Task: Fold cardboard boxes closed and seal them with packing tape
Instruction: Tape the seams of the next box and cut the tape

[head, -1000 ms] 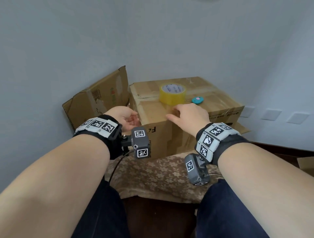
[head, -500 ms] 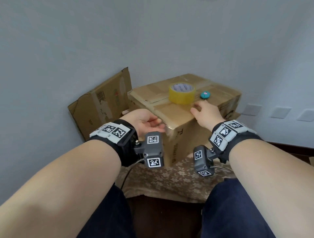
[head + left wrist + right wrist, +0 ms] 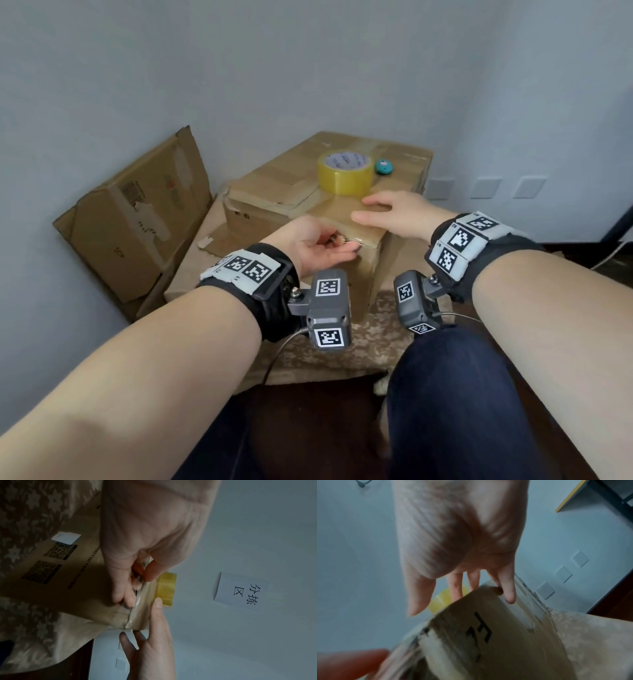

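A closed cardboard box (image 3: 274, 185) stands on a floral cloth with one corner towards me, and clear tape runs over its top seam. On its top stands a yellow tape roll (image 3: 345, 171) (image 3: 167, 589) (image 3: 440, 600). My left hand (image 3: 318, 240) (image 3: 140, 588) is at the near top corner, thumb and curled fingers pinching a loose clear tape strip (image 3: 139, 599) at the box edge. My right hand (image 3: 387, 212) (image 3: 458, 592) lies flat on the box top just in front of the roll, fingers straight.
A small teal round object (image 3: 383, 167) sits beside the roll. A flattened carton (image 3: 137, 212) leans on the left wall, and flat cardboard (image 3: 191, 270) lies under the box. The floral cloth (image 3: 359, 346) covers the surface. Wall sockets (image 3: 486, 187) are at the right.
The box has turned, so its near corner now faces me. My left hand came from the box's left side to that corner. My right hand slid from the front edge towards the roll.
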